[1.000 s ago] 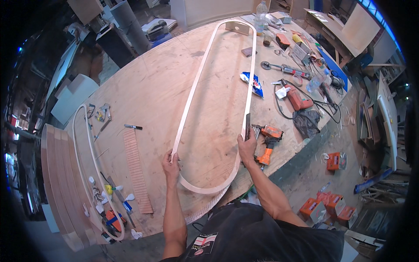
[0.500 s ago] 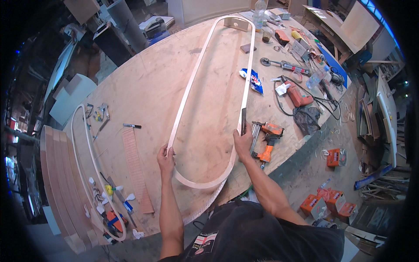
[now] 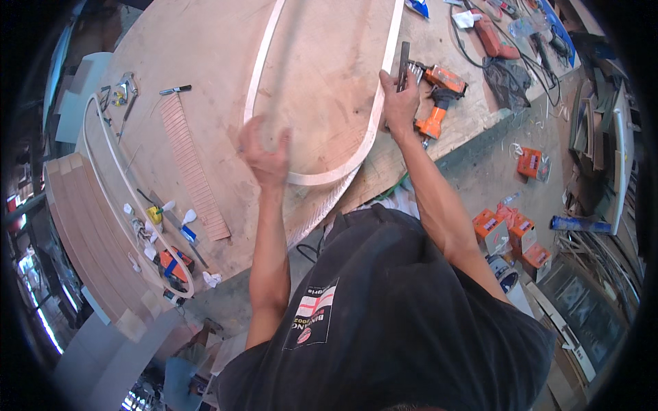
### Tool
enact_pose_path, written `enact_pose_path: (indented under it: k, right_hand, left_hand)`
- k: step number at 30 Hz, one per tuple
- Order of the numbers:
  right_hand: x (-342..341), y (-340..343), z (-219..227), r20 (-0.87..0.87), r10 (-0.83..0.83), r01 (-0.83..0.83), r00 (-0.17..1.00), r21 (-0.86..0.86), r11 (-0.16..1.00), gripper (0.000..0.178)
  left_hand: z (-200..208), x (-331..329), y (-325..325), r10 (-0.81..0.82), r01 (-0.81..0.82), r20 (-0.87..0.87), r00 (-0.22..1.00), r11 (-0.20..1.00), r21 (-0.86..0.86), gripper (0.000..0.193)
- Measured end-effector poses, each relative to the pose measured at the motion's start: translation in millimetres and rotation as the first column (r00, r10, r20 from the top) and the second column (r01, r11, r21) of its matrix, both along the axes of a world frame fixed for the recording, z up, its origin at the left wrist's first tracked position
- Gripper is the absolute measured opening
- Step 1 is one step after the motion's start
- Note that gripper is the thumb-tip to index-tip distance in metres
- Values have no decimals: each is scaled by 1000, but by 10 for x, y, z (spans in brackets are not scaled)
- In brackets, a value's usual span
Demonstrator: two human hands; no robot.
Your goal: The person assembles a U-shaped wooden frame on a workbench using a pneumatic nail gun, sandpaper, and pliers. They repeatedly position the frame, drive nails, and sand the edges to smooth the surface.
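A long wooden loop frame (image 3: 258, 72) with a rounded near end lies in front of me on the workbench; its far end is outside the view. My left hand (image 3: 266, 159) is over the left side of its near curve, slightly blurred, thumb and fingers spread apart. At the right side of the loop, my right hand (image 3: 400, 108) is closed round a narrow, dark flat bar (image 3: 404, 58) that sticks up from the fingers. The thumb is against or very near the loop's edge. An orange nail gun (image 3: 439, 103) lies just right of this hand.
The workbench (image 3: 205, 61) bears a slatted wooden strip (image 3: 192, 164), a marker (image 3: 175, 90) and a second narrow loop (image 3: 127, 171) at left. A red corded drill (image 3: 492, 35) lies at far right. Orange boxes (image 3: 531, 164) stand on the floor. Another person (image 3: 184, 380) shows at lower left.
The view has tipped down toward my body, so the loop's far end has left it. My left hand has loosened from the loop and spread its fingers; the right keeps the dark bar.
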State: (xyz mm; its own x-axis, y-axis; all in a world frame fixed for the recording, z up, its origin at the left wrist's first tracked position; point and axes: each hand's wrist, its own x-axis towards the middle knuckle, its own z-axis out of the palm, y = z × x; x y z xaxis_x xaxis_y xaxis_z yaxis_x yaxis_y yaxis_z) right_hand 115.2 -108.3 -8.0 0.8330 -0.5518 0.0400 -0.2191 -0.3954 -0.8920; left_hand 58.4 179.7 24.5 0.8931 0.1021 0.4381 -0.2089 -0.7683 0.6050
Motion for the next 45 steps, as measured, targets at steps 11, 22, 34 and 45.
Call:
enact_pose_path:
  k: [11, 22, 34, 45]
  right_hand:
    - [-1419, -387, 671, -214, 426, -322, 879, 392, 862, 46]
    - [-2172, -88, 644, -261, 568, -417, 781, 460, 784, 56]
    - [-2061, -10, 723, -301, 579, -406, 758, 477, 780, 53]
    - [-1947, -15, 671, -352, 610, -439, 711, 456, 774, 53]
  left_hand:
    - [120, -343, -734, -520, 581, -679, 518, 796, -167, 57]
    - [-90, -295, -717, -576, 609, -722, 383, 745, -272, 59]
    - [-142, -279, -694, -628, 644, -677, 383, 707, -292, 68]
    - [-111, -287, -753, -695, 704, -591, 409, 653, -280, 108]
